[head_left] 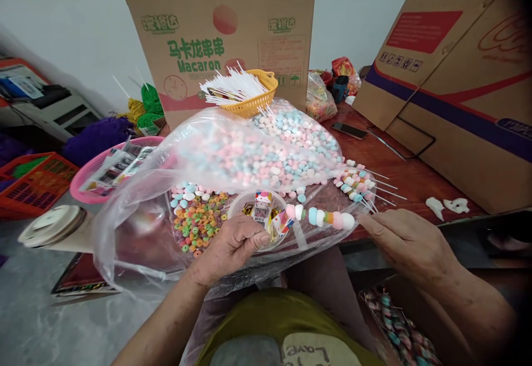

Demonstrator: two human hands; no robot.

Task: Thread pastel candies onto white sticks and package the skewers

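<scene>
A skewer of marshmallows and cereal rings (320, 217) lies level above the clear plastic sheet. My right hand (409, 241) pinches its stick at the right end, beside a white marshmallow. At the other end is a small printed wrapper piece (282, 223). My left hand (233, 244) is closed, thumb against the bent fingers, just left of that piece; what it grips is hidden. Behind it stands a round white tub (235, 206) holding a printed label packet (262, 206) and gold ties. Finished-looking skewers (355, 183) lie beyond my right fingertips.
Coloured cereal rings (199, 222) and a large bag of pastel marshmallows (249, 150) cover the table. A yellow basket of white sticks (251, 108) sits behind. Cardboard boxes (465, 106), a phone (349, 130), and a pink basin (78, 186) surround it. A box of skewers (399, 327) stands low right.
</scene>
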